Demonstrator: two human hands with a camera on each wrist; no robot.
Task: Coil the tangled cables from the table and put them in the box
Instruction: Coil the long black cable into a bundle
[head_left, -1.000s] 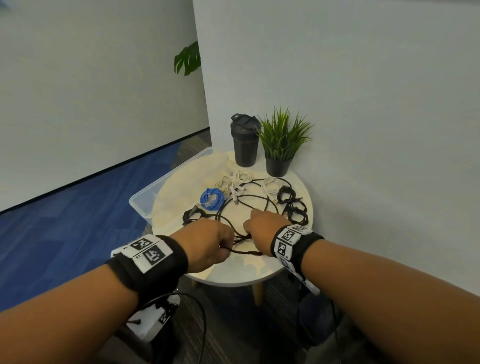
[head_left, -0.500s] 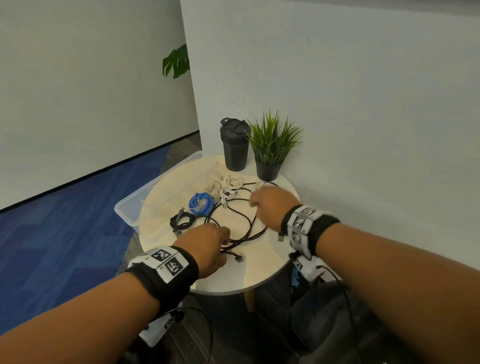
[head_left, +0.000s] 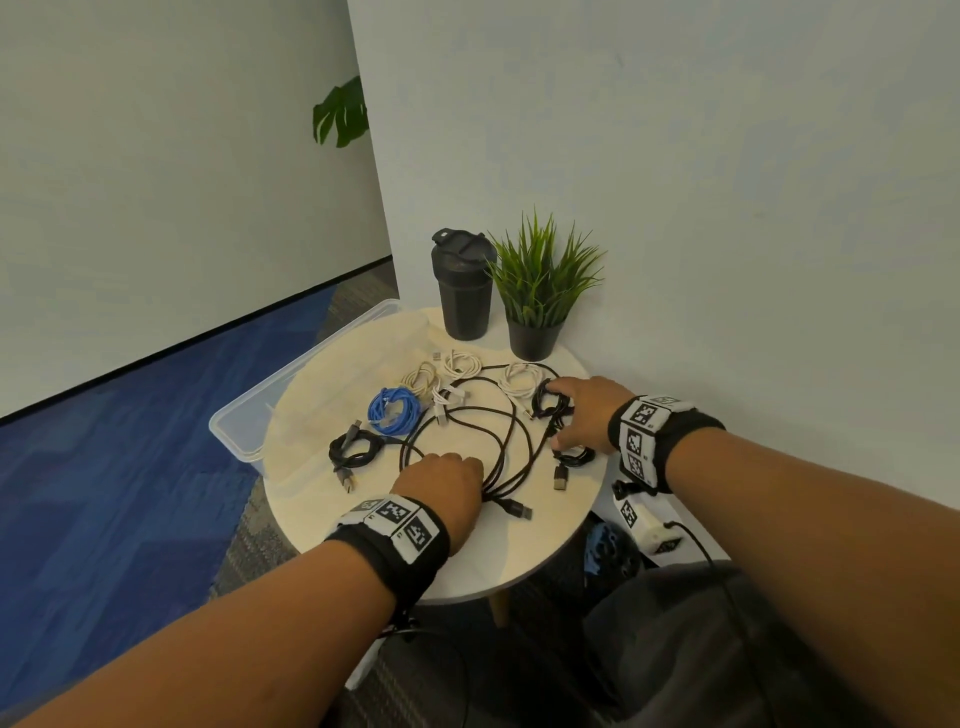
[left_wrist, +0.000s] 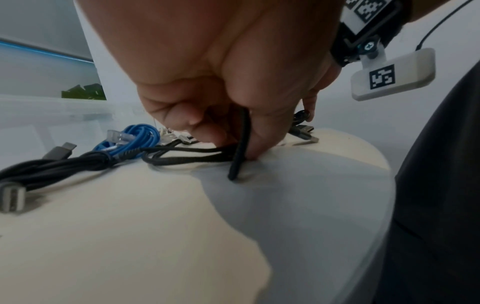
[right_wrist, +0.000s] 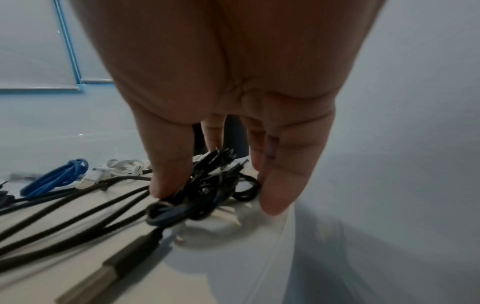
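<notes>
Several cables lie on a round pale table (head_left: 415, 551). A long loose black cable (head_left: 501, 415) loops across the middle. My left hand (head_left: 447, 475) grips its strands near the front, fingers curled round the black cable (left_wrist: 241, 142). My right hand (head_left: 576, 410) reaches over a tangled black bundle (head_left: 548, 402) at the right edge. Seen from the right wrist, its fingers (right_wrist: 280, 185) point down beside the black bundle (right_wrist: 207, 185), and the thumb touches it. A clear plastic box (head_left: 244, 426) stands low beside the table's left edge.
A blue coil (head_left: 393, 410), a black coil (head_left: 353, 449), white cables (head_left: 457, 369) and a small black coil (head_left: 571, 460) lie on the table. At the back stand a black tumbler (head_left: 462, 291) and a potted plant (head_left: 540, 291). A wall runs close on the right.
My right hand has left the spot beside my left hand and moved right and back, onto the black bundle. My left hand keeps hold of the loose black cable.
</notes>
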